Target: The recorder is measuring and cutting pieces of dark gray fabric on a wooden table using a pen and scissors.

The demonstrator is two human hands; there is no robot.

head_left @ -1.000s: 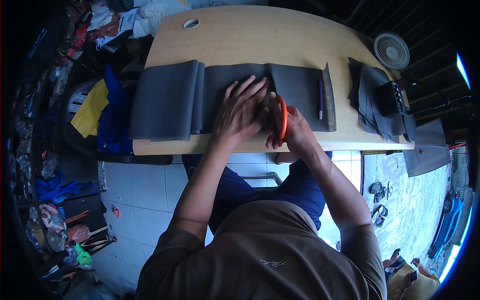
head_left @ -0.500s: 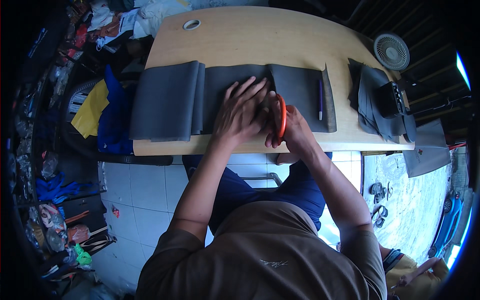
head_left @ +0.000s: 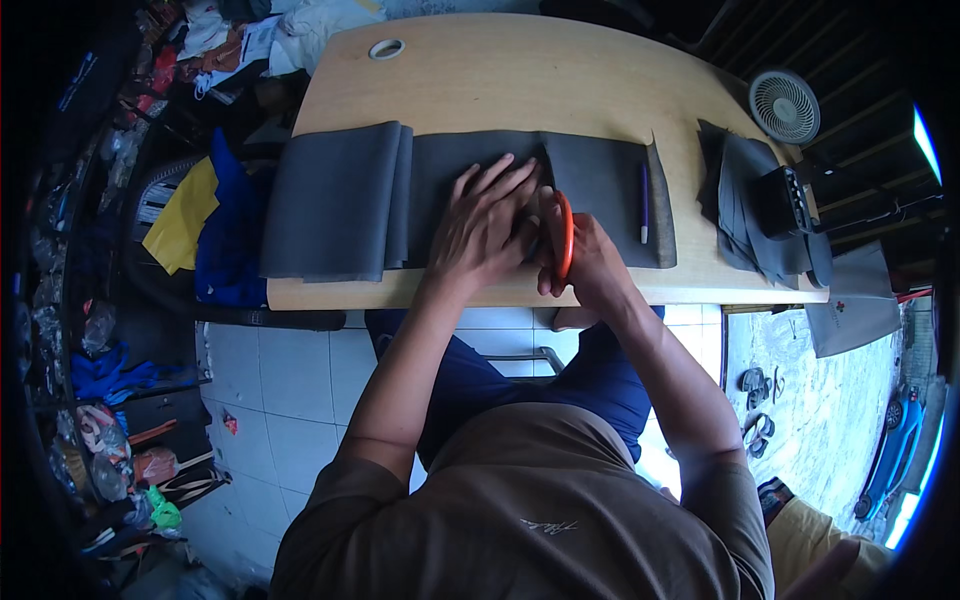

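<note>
A long dark grey sheet of fabric-like material (head_left: 475, 150) lies along the near edge of the table, its left end folded over in layers. Flat on its middle part rests my left hand (head_left: 487, 215), fingers spread and pointing away from me. My right hand (head_left: 588, 262) is closed round the orange handles of a pair of scissors (head_left: 568, 235) beside it, at the near edge of the sheet. The blades are hidden by my hands. A dark line runs from the far edge of the sheet toward the scissors. On the right part lies a purple pen (head_left: 644, 205).
More dark sheets (head_left: 742, 205) are stacked at the table's right end, near a black box-shaped device (head_left: 782, 200) and a small white fan (head_left: 785, 106). A tape roll (head_left: 387, 49) sits at the far left. Yellow and blue cloth (head_left: 183, 218) lies left of the table.
My hands and the scissors have hardly moved. The whole view has shifted very slightly. At the lower right, another person's arm and body have changed position.
</note>
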